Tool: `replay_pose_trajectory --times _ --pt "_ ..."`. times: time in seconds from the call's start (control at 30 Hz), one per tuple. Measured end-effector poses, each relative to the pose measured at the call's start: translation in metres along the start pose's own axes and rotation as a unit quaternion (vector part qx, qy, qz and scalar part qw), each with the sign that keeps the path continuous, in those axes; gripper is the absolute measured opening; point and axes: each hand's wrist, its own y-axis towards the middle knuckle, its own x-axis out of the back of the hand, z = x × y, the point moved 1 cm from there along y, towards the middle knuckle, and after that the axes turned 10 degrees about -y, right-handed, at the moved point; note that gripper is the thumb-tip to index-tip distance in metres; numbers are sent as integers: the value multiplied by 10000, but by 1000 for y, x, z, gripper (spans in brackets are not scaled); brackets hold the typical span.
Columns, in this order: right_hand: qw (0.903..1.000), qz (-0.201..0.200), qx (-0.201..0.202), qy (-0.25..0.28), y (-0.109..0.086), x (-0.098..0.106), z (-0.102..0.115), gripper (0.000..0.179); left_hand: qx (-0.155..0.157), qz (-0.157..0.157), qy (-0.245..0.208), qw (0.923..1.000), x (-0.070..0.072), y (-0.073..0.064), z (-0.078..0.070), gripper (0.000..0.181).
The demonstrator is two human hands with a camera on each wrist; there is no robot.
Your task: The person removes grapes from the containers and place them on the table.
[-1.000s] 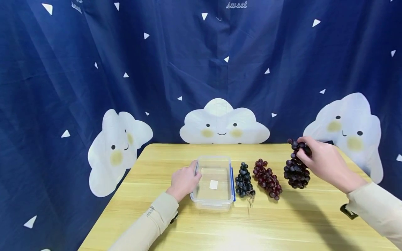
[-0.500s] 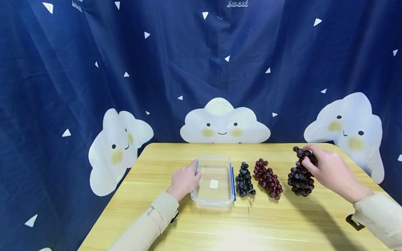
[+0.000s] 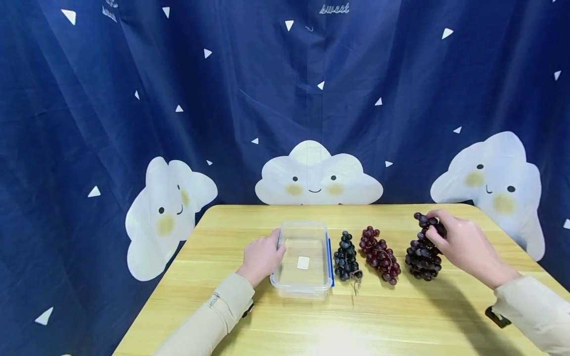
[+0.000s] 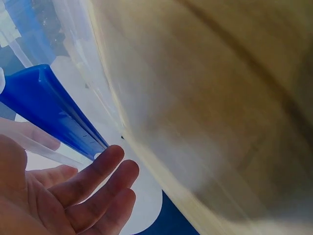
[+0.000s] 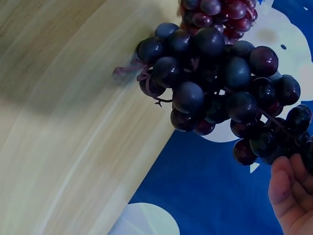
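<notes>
My left hand (image 3: 262, 258) holds the left wall of a clear plastic food container (image 3: 300, 292), thumb over its rim. In the left wrist view a blue side clip (image 4: 51, 110) folds down beside the fingers (image 4: 100, 176), which lie outside the wall. At the right, my right hand (image 3: 465, 247) pinches the upper end of a dark purple grape bunch (image 3: 423, 259), which hangs low over the table. The right wrist view shows this grape bunch (image 5: 220, 81) with its stem end away from the fingertips (image 5: 281, 188). The thumb is mostly hidden there.
A black grape bunch (image 3: 346, 257) lies right beside the container, its dry stem toward me. Right of it lies a red grape bunch (image 3: 380, 253). All rest on a wooden table (image 3: 213, 321), with a blue cloud-print curtain (image 3: 285, 74) behind its far edge.
My right hand has lowered the purple grape bunch toward the table and shifted it slightly right, then a touch back left. The left hand and the container have stayed put.
</notes>
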Motion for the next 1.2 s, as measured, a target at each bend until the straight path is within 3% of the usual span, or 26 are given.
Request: replay_pose_trajectory --times 0.23,0.53,0.83,1.2 --pt "9999 72 -71 43 5 -9 -1 23 -17 -91 8 10000 -2 2 2 55" --pt "9995 231 -145 130 10 -18 -4 23 -45 11 -102 9999 -3 5 5 58" --pt "9974 552 -436 154 21 -31 -6 25 -15 91 -41 9999 -1 6 7 59" --pt "9948 912 -429 164 35 -51 -14 29 -51 -10 -77 10000 -3 6 9 58"
